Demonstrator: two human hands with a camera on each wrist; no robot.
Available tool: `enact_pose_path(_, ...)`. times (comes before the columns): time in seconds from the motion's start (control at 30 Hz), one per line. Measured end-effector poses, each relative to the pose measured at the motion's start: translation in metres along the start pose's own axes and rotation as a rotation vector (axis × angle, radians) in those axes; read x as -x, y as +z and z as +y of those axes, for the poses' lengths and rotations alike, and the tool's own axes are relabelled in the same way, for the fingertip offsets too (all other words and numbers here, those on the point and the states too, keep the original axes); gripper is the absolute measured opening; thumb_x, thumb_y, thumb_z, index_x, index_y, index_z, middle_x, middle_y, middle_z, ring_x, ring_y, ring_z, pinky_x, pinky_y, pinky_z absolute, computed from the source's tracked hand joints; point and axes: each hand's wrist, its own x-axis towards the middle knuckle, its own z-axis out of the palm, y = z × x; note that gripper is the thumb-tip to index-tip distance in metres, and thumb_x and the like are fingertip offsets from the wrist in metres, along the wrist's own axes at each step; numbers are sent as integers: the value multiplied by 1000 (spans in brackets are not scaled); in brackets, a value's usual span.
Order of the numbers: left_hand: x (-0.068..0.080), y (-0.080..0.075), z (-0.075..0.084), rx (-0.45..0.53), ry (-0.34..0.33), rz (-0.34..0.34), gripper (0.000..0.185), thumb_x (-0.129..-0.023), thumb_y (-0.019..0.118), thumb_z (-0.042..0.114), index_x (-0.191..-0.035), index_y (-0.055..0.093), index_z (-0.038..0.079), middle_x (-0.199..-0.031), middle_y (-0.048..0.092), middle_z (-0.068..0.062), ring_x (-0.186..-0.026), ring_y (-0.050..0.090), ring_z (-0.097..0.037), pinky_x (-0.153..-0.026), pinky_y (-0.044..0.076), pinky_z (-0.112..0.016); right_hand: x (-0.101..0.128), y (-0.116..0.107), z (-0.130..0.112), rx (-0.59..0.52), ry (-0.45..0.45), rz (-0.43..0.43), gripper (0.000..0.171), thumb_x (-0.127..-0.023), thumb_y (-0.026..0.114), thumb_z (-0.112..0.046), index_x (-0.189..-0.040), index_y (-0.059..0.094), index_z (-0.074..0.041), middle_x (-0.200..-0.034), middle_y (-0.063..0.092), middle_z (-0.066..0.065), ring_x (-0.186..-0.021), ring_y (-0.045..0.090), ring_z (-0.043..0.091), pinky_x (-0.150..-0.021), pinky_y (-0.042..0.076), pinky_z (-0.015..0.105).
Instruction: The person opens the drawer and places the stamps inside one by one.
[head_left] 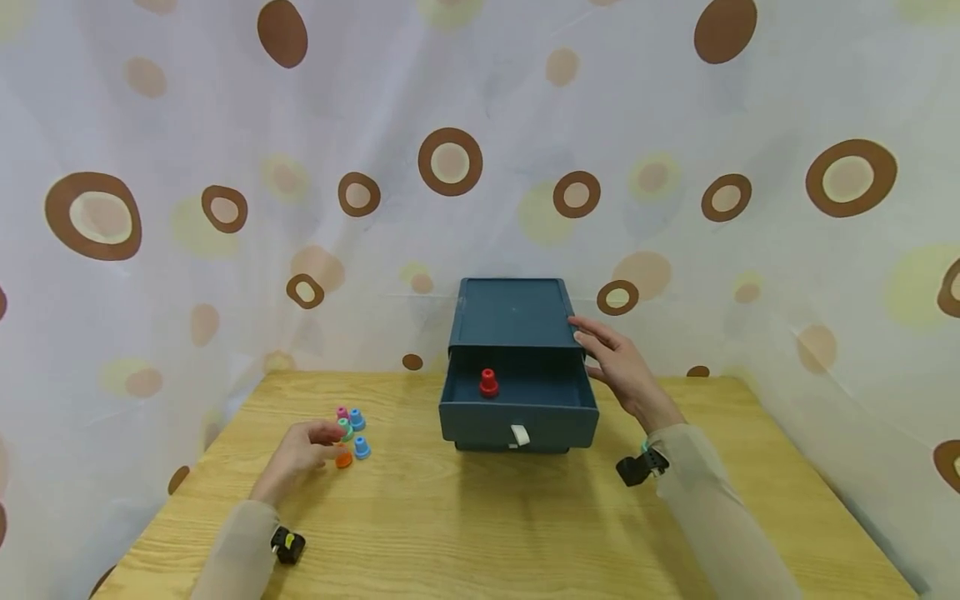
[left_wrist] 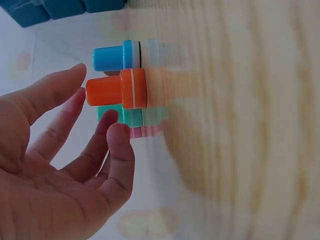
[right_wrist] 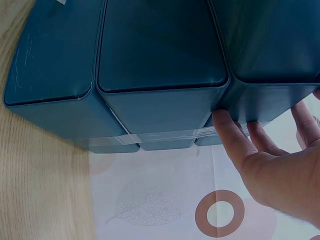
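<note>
A dark blue box (head_left: pixel 512 312) stands at the back middle of the wooden table, its drawer (head_left: pixel 558 423) pulled open toward me. One red peg (head_left: pixel 489 382) stands upright inside the drawer. My right hand (head_left: pixel 611 358) rests with straight fingers against the box's right upper edge; the right wrist view shows the fingers (right_wrist: pixel 230 132) touching the box wall (right_wrist: pixel 160 55). My left hand (head_left: pixel 311 442) lies open on the table beside a cluster of small pegs. The left hand (left_wrist: pixel 75 150) holds nothing, its fingertips just short of the orange peg (left_wrist: pixel 117 89).
The cluster holds a blue peg (left_wrist: pixel 112 57), a green peg (left_wrist: pixel 127 116) and a pink peg (left_wrist: pixel 145 131), all left of the box. A white tab (head_left: pixel 520 435) sticks out of the drawer front. A spotted curtain (head_left: pixel 450 158) hangs behind the table (head_left: pixel 487 525).
</note>
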Motion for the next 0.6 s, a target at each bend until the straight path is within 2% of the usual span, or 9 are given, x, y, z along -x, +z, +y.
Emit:
enact_pose_path(0.17,0,1,-2,26,-30,-56,36,-88,67,0,-122,59,-8,-120,61,-21,-83,55,-16,-64,50,-30,2,1,-2,-20,-2,-2,53,-103,48,-39,-152,39,-20,-162,24,7,-151,18,32,-117,25,60)
enact_pose_path(0.37,1,-2,-5,8,-60,-58,37,-86,72,3,-120,60,-5,-117,63,-18,-89,57,-18,-69,52,-32,1,3,-2,-18,-6,-4,52,-104,48,-39,-151,40,-20,-162,25,6,-151,19,31,-117,25,59)
enact_pose_path(0.6,-3,0,-2,-11,-87,-62,34,-84,74,4,-114,61,-3,-110,64,-11,-89,57,-19,-71,51,-33,2,-2,-2,-18,0,0,52,-104,48,-39,-151,40,-20,-162,25,6,-151,18,31,-117,24,60)
